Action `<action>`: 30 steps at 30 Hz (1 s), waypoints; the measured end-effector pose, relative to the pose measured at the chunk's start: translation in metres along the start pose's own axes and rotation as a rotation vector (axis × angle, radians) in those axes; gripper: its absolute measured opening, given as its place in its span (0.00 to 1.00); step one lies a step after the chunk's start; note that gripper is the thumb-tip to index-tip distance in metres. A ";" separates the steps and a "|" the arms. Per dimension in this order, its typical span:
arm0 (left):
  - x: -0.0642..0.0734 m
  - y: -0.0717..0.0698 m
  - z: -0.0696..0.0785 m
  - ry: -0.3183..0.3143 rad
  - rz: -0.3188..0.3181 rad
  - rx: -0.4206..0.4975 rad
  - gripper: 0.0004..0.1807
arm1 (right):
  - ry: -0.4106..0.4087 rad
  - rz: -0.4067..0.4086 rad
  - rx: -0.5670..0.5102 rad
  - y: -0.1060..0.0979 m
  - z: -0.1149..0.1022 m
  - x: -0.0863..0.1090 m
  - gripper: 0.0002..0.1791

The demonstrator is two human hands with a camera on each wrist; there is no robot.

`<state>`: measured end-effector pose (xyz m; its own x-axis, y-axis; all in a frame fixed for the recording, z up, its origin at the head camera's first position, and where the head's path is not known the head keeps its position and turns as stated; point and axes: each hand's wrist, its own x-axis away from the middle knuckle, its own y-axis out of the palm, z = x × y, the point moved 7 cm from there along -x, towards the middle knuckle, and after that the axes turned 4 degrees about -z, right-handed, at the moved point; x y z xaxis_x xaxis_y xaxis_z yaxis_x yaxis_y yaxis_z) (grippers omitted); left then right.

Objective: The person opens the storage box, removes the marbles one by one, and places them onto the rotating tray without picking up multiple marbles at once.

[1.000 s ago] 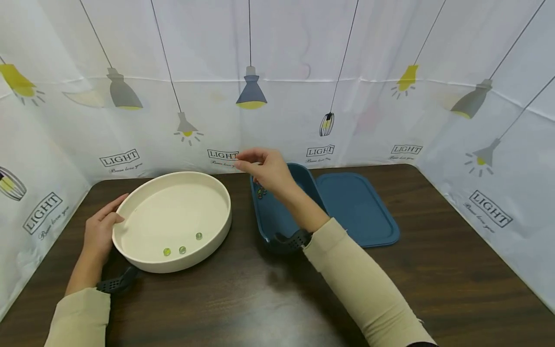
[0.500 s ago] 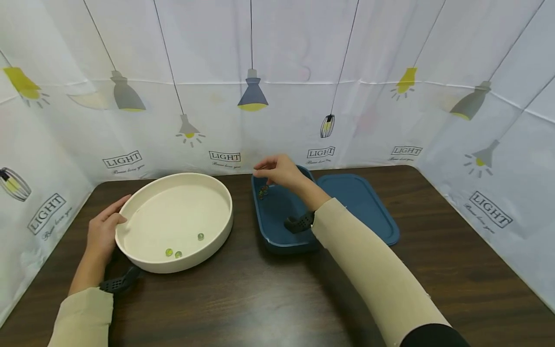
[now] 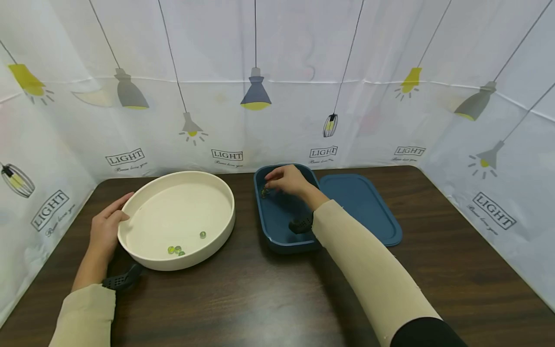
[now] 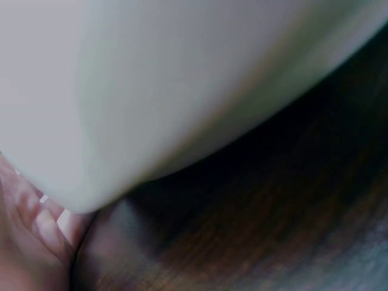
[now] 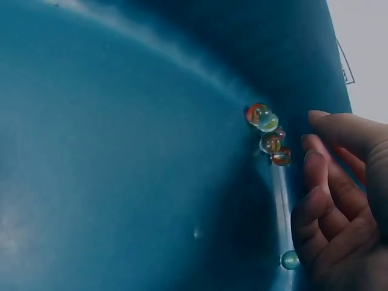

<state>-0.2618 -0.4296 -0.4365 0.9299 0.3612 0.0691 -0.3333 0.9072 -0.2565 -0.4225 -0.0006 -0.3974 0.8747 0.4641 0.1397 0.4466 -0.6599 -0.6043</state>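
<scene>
My left hand [image 3: 103, 233] grips the left rim of a round cream pan [image 3: 173, 207], thumb over the edge and fingers along the outer wall. Several clear marbles [image 3: 178, 249] with yellow-green tints lie toward the pan's front. Inside a deep blue rectangular box [image 3: 277, 217] is my right hand [image 3: 289, 181], fingers loosely bent. The right wrist view shows this hand [image 5: 339, 206] beside a cluster of multicoloured marbles [image 5: 271, 142], thumb and fingertips apart from them. A single teal marble [image 5: 290, 260] sits close by the lower fingers. No marble shows in its grasp.
A flat blue lid [image 3: 360, 207] lies on the dark wood table [image 3: 260, 303], right of the box. Behind stands a white curtain [image 3: 295, 111] printed with lamps. Bare table separates pan and box.
My right hand has gone down and right, from above the box's left edge into the box. Marbles have shifted inside the pan. The left hand keeps its hold on the rim.
</scene>
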 end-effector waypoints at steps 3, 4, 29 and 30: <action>0.000 0.001 0.000 -0.006 -0.001 0.008 0.32 | 0.003 -0.002 0.013 0.001 0.003 -0.001 0.15; 0.001 0.001 0.000 -0.007 -0.001 0.009 0.32 | 0.005 -0.003 0.019 0.001 0.004 -0.002 0.15; -0.002 0.000 -0.002 0.012 -0.015 0.032 0.32 | -0.020 -0.043 0.195 0.010 0.007 -0.008 0.07; -0.002 0.000 -0.001 0.012 -0.016 0.024 0.32 | -0.021 -0.043 0.203 0.010 0.006 -0.008 0.07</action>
<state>-0.2634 -0.4301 -0.4380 0.9370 0.3439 0.0612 -0.3218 0.9180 -0.2318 -0.4262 -0.0071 -0.4094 0.8507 0.5029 0.1531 0.4341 -0.5078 -0.7441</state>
